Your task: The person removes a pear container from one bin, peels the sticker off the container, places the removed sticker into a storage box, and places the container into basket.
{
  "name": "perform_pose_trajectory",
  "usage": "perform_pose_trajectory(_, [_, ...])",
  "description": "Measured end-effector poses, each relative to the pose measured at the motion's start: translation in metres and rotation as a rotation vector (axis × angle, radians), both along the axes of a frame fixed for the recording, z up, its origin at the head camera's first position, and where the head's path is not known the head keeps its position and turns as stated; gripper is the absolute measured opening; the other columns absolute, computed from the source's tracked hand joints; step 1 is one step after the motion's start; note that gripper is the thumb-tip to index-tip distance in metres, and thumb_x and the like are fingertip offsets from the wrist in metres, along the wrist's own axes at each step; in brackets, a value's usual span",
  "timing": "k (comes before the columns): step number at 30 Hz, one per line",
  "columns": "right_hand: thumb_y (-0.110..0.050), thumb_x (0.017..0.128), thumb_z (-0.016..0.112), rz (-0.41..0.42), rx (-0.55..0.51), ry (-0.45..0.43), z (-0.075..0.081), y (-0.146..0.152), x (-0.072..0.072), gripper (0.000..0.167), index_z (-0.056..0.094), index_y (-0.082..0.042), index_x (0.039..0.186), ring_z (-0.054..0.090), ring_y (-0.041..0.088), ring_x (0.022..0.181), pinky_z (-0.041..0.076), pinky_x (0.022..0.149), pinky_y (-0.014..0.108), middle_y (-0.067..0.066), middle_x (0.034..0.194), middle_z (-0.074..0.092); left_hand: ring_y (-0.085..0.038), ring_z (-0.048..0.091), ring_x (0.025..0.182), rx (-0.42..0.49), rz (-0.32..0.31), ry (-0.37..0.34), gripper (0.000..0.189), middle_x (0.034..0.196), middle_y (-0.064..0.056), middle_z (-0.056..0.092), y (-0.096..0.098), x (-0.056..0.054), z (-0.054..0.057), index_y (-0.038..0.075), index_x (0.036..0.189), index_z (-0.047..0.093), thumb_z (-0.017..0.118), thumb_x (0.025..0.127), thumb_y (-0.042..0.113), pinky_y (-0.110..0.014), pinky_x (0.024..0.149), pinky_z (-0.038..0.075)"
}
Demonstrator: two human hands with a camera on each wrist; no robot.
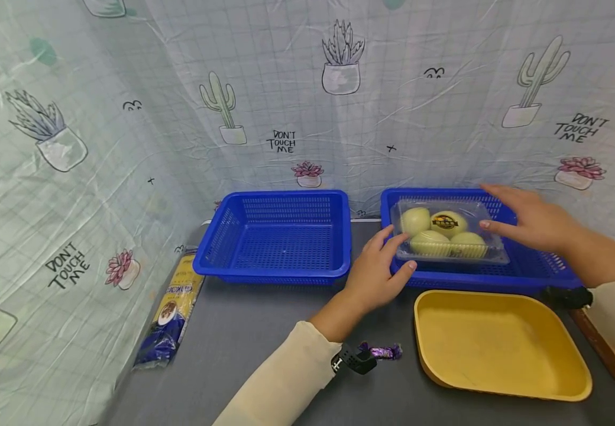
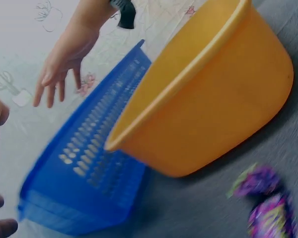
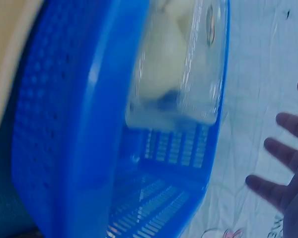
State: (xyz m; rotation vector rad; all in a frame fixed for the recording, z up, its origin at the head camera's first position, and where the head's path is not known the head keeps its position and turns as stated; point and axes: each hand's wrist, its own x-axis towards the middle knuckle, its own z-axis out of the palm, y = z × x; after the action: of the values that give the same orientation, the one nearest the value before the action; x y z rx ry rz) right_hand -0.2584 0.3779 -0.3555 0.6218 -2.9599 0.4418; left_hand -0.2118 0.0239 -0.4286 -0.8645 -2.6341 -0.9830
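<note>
A clear plastic box (image 1: 448, 234) of several round, pale yellow-green fruits, with a black and orange label on its lid, sits in the right blue basket (image 1: 539, 275). In the head view my left hand (image 1: 376, 272) is at the box's left end, fingers spread and overlapping its edge. My right hand (image 1: 539, 222) is over the basket at the box's right end, thumb and fingers apart. The right wrist view shows those fingers (image 3: 273, 191) spread beside the basket, away from the box (image 3: 164, 64). Neither hand grips anything.
Left of it stands another blue basket (image 1: 281, 275), with a yellow and blue packet (image 1: 171, 307) beside it. A yellow tub (image 1: 499, 343) stands in front of the right basket, a purple-wrapped candy (image 1: 384, 352) to its left. A brown-edged object (image 1: 605, 349) lies at far right.
</note>
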Motion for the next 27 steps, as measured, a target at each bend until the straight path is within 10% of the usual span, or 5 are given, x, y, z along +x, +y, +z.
perform_pose_trajectory(9, [-0.043,0.1,0.071,-0.022,0.014,-0.021,-0.007,0.016,-0.025,0.087,0.033,-0.004,0.167,0.033,0.063,0.145,0.023,0.115,0.078,0.037,0.162,0.035,-0.035,0.048,0.147,0.158,0.149,-0.251,0.058,0.174,-0.013,0.029,0.015,-0.004,-0.029,0.023,0.163,0.045,0.057,0.109,0.039,-0.055,0.115,0.044])
perform_pose_trajectory(27, [-0.045,0.098,0.072,0.007,0.143,0.007,-0.028,0.039,-0.067,0.076,0.05,0.003,0.153,0.041,0.063,0.136,0.03,0.11,0.079,0.041,0.15,0.047,-0.021,0.046,0.149,0.32,0.106,-0.392,0.064,0.168,0.003,0.043,0.022,-0.005,-0.047,0.031,0.169,0.03,0.051,0.111,0.049,-0.048,0.12,0.039])
